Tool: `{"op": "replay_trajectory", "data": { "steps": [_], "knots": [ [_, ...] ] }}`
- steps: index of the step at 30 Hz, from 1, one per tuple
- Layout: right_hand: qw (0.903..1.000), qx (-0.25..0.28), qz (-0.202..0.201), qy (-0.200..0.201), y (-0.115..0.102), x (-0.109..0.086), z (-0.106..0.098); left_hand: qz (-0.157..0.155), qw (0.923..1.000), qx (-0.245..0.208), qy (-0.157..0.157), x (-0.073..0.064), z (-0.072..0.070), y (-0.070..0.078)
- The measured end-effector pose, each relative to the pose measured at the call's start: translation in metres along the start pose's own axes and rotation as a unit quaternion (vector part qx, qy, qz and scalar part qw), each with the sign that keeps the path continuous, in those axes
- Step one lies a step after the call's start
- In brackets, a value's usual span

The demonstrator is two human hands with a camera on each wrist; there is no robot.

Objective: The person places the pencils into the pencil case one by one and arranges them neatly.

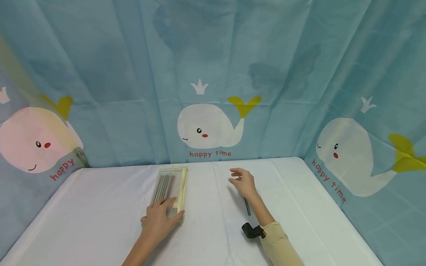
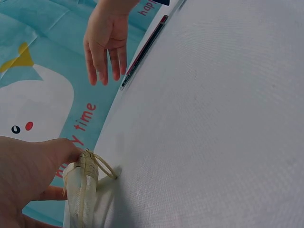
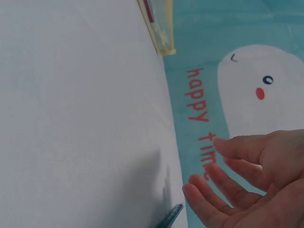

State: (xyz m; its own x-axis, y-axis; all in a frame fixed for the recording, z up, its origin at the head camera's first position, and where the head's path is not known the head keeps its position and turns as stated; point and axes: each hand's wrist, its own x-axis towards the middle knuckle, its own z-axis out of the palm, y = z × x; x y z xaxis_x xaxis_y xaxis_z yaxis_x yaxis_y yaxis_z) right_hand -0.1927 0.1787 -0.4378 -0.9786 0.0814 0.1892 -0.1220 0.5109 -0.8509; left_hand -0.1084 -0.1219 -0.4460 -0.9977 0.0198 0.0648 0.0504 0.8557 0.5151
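Note:
A see-through mesh zip pouch (image 1: 182, 184) with pale yellow edging lies left of the middle of the table, several slim pens (image 1: 163, 186) showing inside. My left hand (image 1: 159, 221) grips its near end, thumb along the right edge and fingers over the top and left side. In the left wrist view the pouch end (image 2: 81, 190) sits between thumb and fingers, a cord loop (image 2: 107, 166) hanging from it. My right hand (image 1: 243, 183) is raised over the table with loosely bent fingers, holding nothing. A dark pen (image 1: 247, 207) lies below it, partly hidden by the wrist.
White cloth (image 1: 213, 221) covers the table. A blue curtain (image 1: 213, 48) printed with whales rises along the back and both sides. On the right wrist sits a black camera piece (image 1: 252, 231), close to the pen's near end.

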Motion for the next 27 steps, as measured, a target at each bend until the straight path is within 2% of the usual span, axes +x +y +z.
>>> {"op": "replay_trajectory", "data": {
  "steps": [7, 11, 19, 27],
  "knots": [
    [0.9995, -0.016, 0.021, 0.015, 0.005, 0.003, -0.007, 0.002, 1.0, -0.008, -0.001, 0.0, 0.0, 0.0],
    [0.9988, -0.023, 0.044, 0.003, 0.006, 0.002, -0.011, 0.0, 1.0, -0.005, -0.002, 0.0, -0.001, 0.001],
    [0.9971, -0.036, 0.064, -0.018, 0.004, 0.001, -0.013, -0.003, 0.9999, -0.01, -0.003, -0.002, -0.001, 0.003],
    [0.9955, -0.058, 0.074, -0.001, 0.003, 0.002, -0.013, -0.002, 1.0, -0.006, 0.001, -0.003, -0.001, 0.003]
  ]
}}
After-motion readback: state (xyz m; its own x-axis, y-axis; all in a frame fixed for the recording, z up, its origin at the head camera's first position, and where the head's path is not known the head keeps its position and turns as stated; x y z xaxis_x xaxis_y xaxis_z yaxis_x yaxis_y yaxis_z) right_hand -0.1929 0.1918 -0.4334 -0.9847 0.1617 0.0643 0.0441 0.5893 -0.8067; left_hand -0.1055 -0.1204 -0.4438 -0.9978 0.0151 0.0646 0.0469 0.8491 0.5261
